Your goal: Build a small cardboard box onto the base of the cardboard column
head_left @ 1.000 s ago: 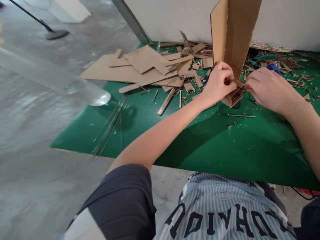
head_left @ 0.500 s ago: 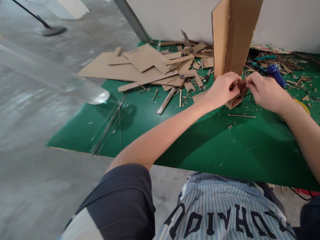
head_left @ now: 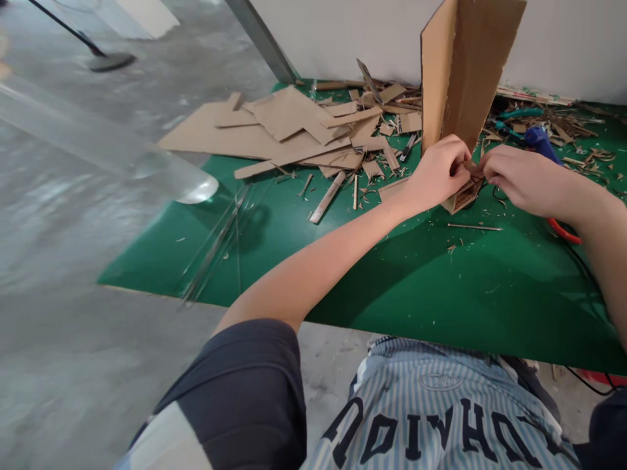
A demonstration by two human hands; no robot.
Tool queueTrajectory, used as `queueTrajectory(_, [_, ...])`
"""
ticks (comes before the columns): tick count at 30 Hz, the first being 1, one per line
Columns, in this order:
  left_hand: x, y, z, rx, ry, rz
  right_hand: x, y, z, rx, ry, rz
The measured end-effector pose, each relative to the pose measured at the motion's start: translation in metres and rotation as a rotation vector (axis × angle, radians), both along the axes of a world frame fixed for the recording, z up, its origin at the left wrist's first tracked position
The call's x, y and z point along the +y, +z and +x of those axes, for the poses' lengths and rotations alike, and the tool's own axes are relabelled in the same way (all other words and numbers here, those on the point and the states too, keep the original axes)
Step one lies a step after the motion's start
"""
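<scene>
A tall folded piece of brown cardboard [head_left: 465, 65] stands upright on the green mat [head_left: 416, 281]. My left hand [head_left: 438, 173] is closed around its lower end, fingers curled over the edge. My right hand [head_left: 519, 177] is closed in a pinch on a small cardboard strip [head_left: 474, 168] at the same lower end, right next to the left hand. Below my fingers the corrugated cut end of the cardboard [head_left: 463, 194] shows.
Flat cardboard sheets and offcuts [head_left: 294, 130] lie piled at the mat's far left. A blue glue gun [head_left: 541, 140] and scraps lie behind my right hand. A thin stick [head_left: 474, 227] lies in front. Thin rods [head_left: 215, 241] and a clear tube [head_left: 147, 170] sit left.
The hands stayed on the lower end of the cardboard. The right hand shifted slightly and pinches the small strip closer to the left hand. A red cord now shows under the right wrist.
</scene>
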State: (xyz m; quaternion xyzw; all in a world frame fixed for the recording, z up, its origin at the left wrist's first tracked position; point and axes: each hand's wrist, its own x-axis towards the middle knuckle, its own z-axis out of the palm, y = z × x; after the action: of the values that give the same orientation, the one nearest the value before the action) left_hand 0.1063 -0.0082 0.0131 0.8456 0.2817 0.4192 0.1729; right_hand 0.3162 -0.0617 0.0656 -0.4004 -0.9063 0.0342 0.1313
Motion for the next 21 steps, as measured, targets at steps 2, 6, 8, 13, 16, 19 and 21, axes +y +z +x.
queueTrajectory(2, [-0.001,0.002,0.0,0.01,0.013,0.026,-0.001,0.003,-0.001,-0.033,0.032,-0.032])
queueTrajectory(6, [-0.004,0.006,0.001,0.045,0.03,0.002,-0.006,0.007,-0.002,-0.066,0.033,-0.052])
queueTrajectory(8, [-0.005,0.007,0.0,0.039,0.028,-0.032,-0.006,0.008,-0.001,-0.063,0.009,-0.032])
queueTrajectory(13, [-0.004,0.01,-0.008,0.011,-0.038,-0.147,-0.003,0.004,0.002,0.003,-0.1,0.053])
queueTrajectory(16, [-0.003,0.014,-0.01,0.031,-0.068,-0.191,-0.004,0.001,-0.002,0.024,-0.151,0.097])
queueTrajectory(19, [-0.003,0.019,-0.011,0.048,-0.094,-0.232,-0.009,-0.002,-0.01,0.047,-0.238,0.155])
queueTrajectory(21, [-0.002,0.021,-0.011,0.051,-0.124,-0.237,-0.012,-0.004,-0.015,0.051,-0.286,0.188])
